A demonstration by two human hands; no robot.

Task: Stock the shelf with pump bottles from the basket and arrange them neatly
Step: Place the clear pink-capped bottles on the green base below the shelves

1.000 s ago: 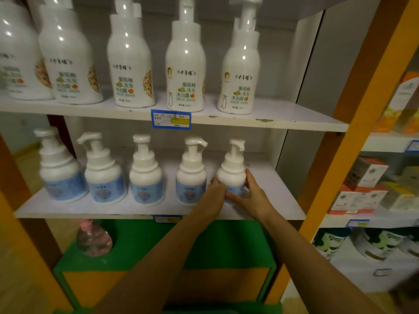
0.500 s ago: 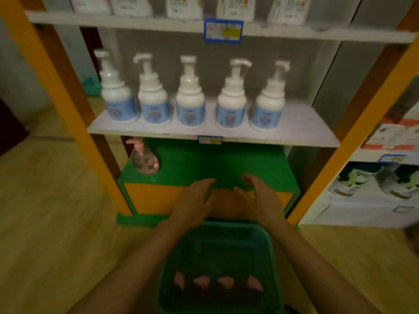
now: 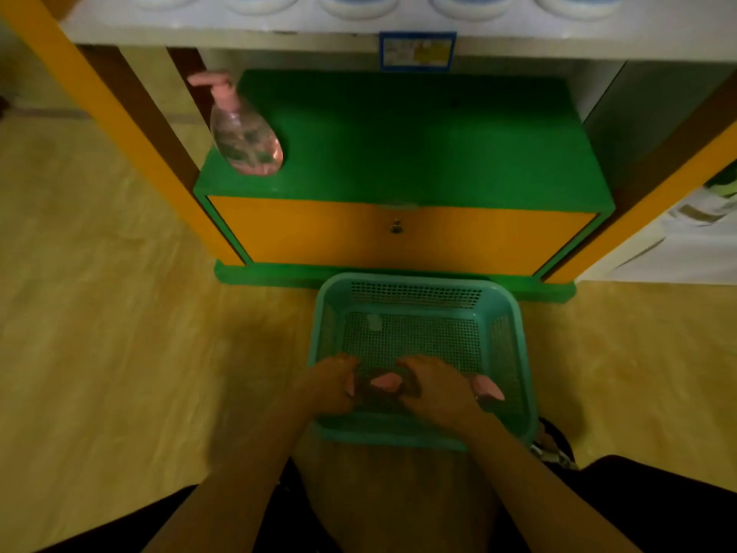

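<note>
A teal mesh basket (image 3: 414, 282) stands on the floor in front of the shelf unit. Clear pump bottles with pink pumps lie along its near side; one pink pump (image 3: 385, 380) shows between my hands and another pink pump (image 3: 487, 387) at the right. My left hand (image 3: 333, 387) and my right hand (image 3: 436, 391) are both down in the basket with fingers curled around bottles, which they mostly hide. One clear pink-pump bottle (image 3: 247, 141) stands at the left end of the green bottom shelf (image 3: 418, 145).
Above, the white shelf (image 3: 239, 35) carries a row of white bottles (image 3: 359, 2), only their bases visible, and a blue price tag (image 3: 416, 49). Orange posts (image 3: 99, 97) flank the unit. An orange locked panel (image 3: 395, 233) sits below the green shelf. Wood floor lies around.
My view has tipped down from the shelf to the basket. Both hands left the white bottle, dropped into the basket and closed on bottles there.
</note>
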